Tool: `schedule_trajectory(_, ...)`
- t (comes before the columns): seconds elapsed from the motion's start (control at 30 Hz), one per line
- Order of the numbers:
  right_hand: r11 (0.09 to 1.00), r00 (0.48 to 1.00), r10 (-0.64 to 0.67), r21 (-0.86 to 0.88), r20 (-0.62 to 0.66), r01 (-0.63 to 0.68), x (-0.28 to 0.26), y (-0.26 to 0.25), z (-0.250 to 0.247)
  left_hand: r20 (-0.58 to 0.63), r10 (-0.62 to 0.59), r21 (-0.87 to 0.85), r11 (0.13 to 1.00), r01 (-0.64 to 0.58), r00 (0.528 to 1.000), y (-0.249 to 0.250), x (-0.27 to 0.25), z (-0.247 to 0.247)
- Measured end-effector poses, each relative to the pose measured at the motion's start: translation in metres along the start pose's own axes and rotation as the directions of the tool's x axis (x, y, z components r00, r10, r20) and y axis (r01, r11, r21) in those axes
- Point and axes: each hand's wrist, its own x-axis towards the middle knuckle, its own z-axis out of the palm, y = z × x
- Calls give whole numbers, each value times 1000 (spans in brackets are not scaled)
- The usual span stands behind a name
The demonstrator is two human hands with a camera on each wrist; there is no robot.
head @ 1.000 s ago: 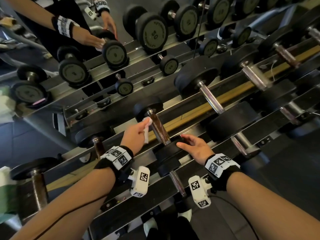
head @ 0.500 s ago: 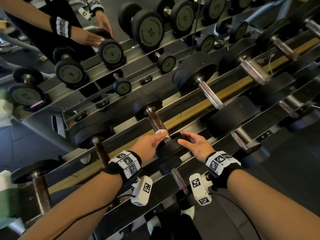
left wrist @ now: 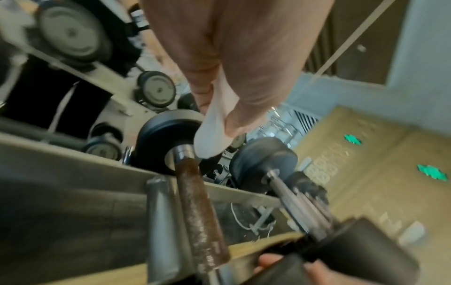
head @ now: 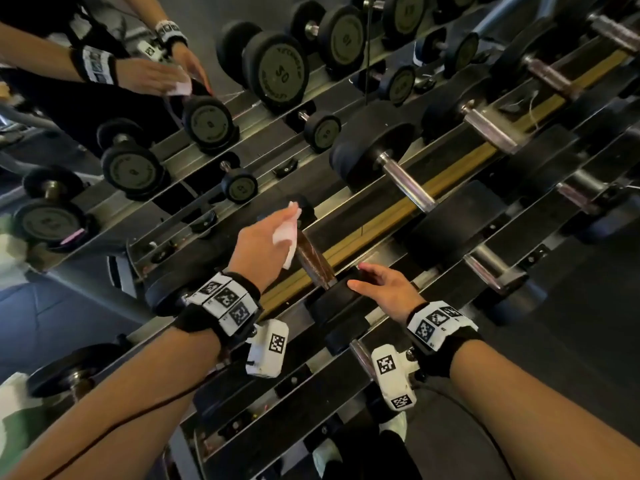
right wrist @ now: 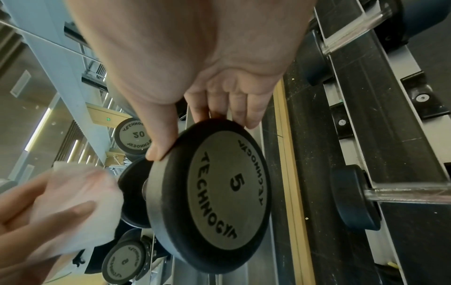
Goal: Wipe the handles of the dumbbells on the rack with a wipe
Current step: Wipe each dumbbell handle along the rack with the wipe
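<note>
A small dumbbell with a rusty brown handle (head: 317, 263) lies on the rack's upper rail (head: 388, 216). My left hand (head: 277, 225) pinches a white wipe (head: 286, 237) and holds it against the far end of that handle, by the far head (left wrist: 163, 138). In the left wrist view the wipe (left wrist: 209, 133) hangs between thumb and fingers just above the handle (left wrist: 200, 212). My right hand (head: 375, 284) grips the near head (right wrist: 219, 192), marked 5, with the thumb on one side of the rim and the fingers on the other.
Larger dumbbells (head: 377, 157) with steel handles lie on the rail to the right, and more (head: 491, 268) on the lower tier. A mirror (head: 242, 91) behind the rack reflects the dumbbells and my arms. My shoes (head: 394, 424) stand below the rack.
My left hand slid the wipe down the handle to the near head, then back up to the far end. My right hand stayed on the near head.
</note>
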Motion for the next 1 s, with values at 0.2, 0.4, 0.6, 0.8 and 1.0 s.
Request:
schedule_trajectory(0.2,996,999,-8,91,-38,12,-2,4,2,278,82,377,907,-188,957,11,12,37)
schedule_trajectory(0.4,990,997,-13,139,-70,22,-4,4,6,337,-12,301,949,-96,942,0,9,56)
schedule_trajectory(0.6,982,997,-17,185,-70,30,-7,5,7,482,133,510,761,-400,866,-4,9,38)
schedule_trajectory(0.8,988,999,-13,151,-52,21,-10,1,5,720,101,539,541,-645,686,-6,11,31)
schedule_trajectory(1.0,994,999,-12,109,-35,16,-10,-4,1,765,47,525,533,-664,643,-2,25,16)
